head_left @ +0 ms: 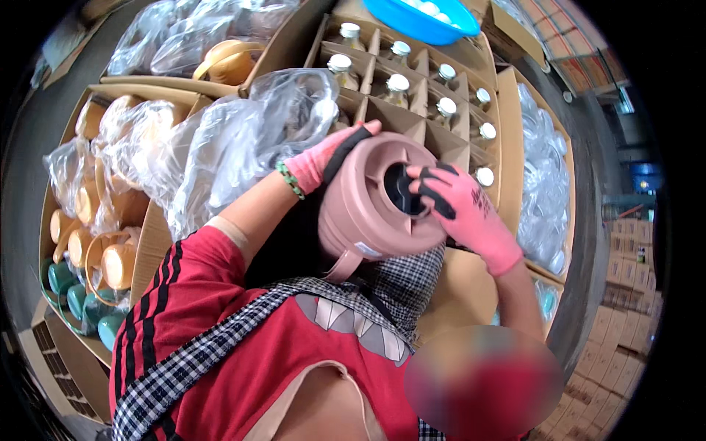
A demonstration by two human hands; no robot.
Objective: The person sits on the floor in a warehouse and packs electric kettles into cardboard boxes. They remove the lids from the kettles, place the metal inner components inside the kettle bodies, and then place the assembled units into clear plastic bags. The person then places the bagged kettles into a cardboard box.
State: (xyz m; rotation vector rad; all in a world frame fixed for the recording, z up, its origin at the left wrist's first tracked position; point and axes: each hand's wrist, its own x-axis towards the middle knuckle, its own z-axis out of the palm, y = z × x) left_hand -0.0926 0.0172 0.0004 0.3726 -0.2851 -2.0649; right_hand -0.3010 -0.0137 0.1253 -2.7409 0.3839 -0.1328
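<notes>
A dusty-pink plastic jug (pixel 346 198) with a side handle is tipped in front of my chest, one round end facing up. In the middle of that end sits a black round part (pixel 399 192), set into a raised collar. My left hand (pixel 327 156), in a pink and black glove, grips the jug's far left side. My right hand (pixel 465 209), gloved likewise, has its fingers bent over the black part at the collar's right edge. The fingertips are partly hidden there.
Beyond the jug, a divided carton (pixel 441 136) holds several white-capped glass bottles (pixel 397 88). A blue basin (pixel 419 26) with white pieces stands behind. At left, a carton holds orange jugs (pixel 118 264), teal jugs (pixel 77 300) and plastic bags (pixel 250 132). Clear-wrapped items (pixel 540 191) fill the right carton.
</notes>
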